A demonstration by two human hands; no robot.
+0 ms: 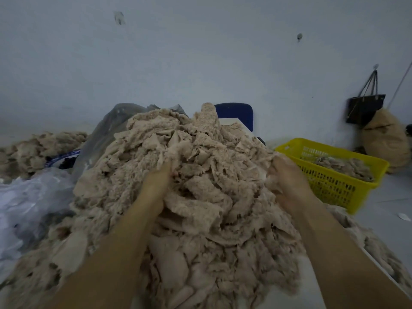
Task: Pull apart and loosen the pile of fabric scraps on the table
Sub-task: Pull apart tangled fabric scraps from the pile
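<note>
A tall pile of beige fuzzy fabric scraps (200, 175) covers the table in front of me. My left hand (156, 184) is pushed into the middle of the pile, its fingers buried among the scraps. My right hand (287, 175) lies against the pile's right flank, blurred, with its fingertips hidden in the fabric. Whether either hand grips scraps is hidden by the cloth.
A yellow plastic basket (356, 192) with some scraps stands at the right. Clear plastic bags (33, 197) lie at the left, with another scrap heap (33, 150) behind. A blue chair back (236, 114) shows behind the pile. A dark bag (365, 108) hangs on the wall.
</note>
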